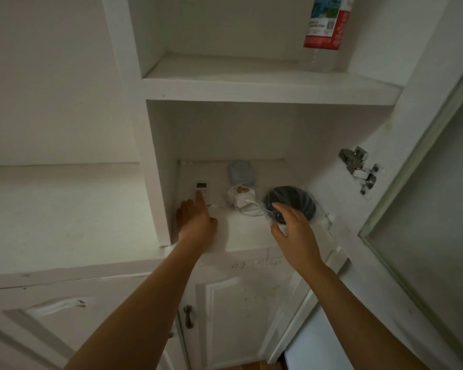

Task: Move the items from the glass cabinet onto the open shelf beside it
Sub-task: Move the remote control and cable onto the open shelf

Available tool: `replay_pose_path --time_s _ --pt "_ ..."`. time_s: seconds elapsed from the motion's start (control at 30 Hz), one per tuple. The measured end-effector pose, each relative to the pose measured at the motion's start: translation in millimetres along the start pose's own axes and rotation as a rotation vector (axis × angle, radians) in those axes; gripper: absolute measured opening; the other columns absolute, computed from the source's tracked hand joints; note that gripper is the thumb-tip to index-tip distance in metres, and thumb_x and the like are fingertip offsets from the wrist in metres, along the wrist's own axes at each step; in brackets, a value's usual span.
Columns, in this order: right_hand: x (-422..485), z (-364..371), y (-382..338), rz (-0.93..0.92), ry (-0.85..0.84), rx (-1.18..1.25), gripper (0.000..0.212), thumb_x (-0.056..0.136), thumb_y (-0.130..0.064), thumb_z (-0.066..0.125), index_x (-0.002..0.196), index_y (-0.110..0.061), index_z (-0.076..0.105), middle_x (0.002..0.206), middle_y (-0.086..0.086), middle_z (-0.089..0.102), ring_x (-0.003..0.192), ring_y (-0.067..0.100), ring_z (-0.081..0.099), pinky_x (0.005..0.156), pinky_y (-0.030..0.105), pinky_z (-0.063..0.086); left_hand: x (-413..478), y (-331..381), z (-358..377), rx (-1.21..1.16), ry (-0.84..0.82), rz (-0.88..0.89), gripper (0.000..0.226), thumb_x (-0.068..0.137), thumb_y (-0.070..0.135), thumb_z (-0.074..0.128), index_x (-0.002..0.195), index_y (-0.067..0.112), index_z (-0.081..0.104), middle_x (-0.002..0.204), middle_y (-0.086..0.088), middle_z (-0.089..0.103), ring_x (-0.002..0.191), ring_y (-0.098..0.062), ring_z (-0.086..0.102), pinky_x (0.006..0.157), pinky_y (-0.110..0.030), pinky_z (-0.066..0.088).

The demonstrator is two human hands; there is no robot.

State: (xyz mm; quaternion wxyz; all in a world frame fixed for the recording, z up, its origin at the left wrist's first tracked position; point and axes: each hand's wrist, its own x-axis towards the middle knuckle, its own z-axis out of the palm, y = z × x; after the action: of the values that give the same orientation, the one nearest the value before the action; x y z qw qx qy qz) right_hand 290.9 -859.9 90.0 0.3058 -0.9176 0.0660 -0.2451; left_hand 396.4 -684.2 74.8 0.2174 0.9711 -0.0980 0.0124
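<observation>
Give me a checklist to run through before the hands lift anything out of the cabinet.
1. Door swung open, out of the way: ok.
2. Left hand on the remote: fingertip touching, not gripped: not ok.
3. Right hand on the bagged black dish: fingers on its near edge, grip cannot tell.
4. White cable free of the dish: cannot tell.
5. Open shelf has bare space: ok.
6. Bottle above stands clear of the lift path: ok.
</observation>
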Motion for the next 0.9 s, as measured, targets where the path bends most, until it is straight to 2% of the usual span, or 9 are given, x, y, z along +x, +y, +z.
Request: replay_pose_path --time_s 0.2,0.37,0.6,0.7,0.9 --pt "12.8 0.5 1.1 -0.025 -0.015 -0.027 0.042 0.086 -0.013 0.056 0.127 -0.008 0.047 0.13 0.015 0.051 0.123 0.028 0.042 0.1 0.035 0.037 15.5 0.2 7.6 -0.102 0.036 -0.034 0.065 0.091 0.015 0.039 0.144 0.01 0.002 0.14 -0.026 0.033 0.13 -0.04 0.03 0.111 -0.046 0.026" --pt "31.0 8.4 -7.3 -0.047 -0.066 -0.016 0.045 0.086 -0.016 0.057 0.129 -0.007 0.044 0.133 0.014 0.048 0.125 0.028 0.039 0.101 0.028 0.029 18.6 -5.3 9.4 -0.207 0.122 0.006 0.066 0.087 0.009 0.041 0.143 0.009 0.008 0.14 -0.025 0.034 0.127 -0.038 0.034 0.109 -0.046 0.031" --pt "68.6 29.1 -26.4 -0.081 -0.16 -0.105 0.07 0.08 -0.029 0.064 0.137 -0.009 0.028 0.144 0.014 0.034 0.13 0.031 0.031 0.105 0.038 0.03 13.2 -6.6 0.4 -0.245 0.184 0.012 0.065 0.087 0.005 0.041 0.144 0.013 0.01 0.142 -0.022 0.032 0.129 -0.037 0.033 0.109 -0.046 0.032" --pt "83.3 40.9 -31.2 -0.063 -0.262 -0.191 0.082 0.077 -0.036 0.066 0.141 -0.015 0.019 0.145 0.016 0.03 0.13 0.033 0.029 0.103 0.042 0.033 7.0 -6.0 -1.0 -0.224 0.182 0.031 0.066 0.088 0.005 0.039 0.144 0.014 0.007 0.144 -0.023 0.028 0.129 -0.038 0.031 0.108 -0.048 0.032" --pt "97.8 58.1 -27.5 -0.032 -0.354 -0.303 0.081 0.072 -0.038 0.07 0.138 -0.019 0.028 0.139 0.017 0.032 0.128 0.034 0.028 0.098 0.042 0.036 -1.9 -6.7 -7.4 -0.225 0.217 -0.001 0.068 0.087 0.005 0.04 0.144 0.018 0.006 0.144 -0.018 0.031 0.128 -0.035 0.035 0.108 -0.045 0.034"
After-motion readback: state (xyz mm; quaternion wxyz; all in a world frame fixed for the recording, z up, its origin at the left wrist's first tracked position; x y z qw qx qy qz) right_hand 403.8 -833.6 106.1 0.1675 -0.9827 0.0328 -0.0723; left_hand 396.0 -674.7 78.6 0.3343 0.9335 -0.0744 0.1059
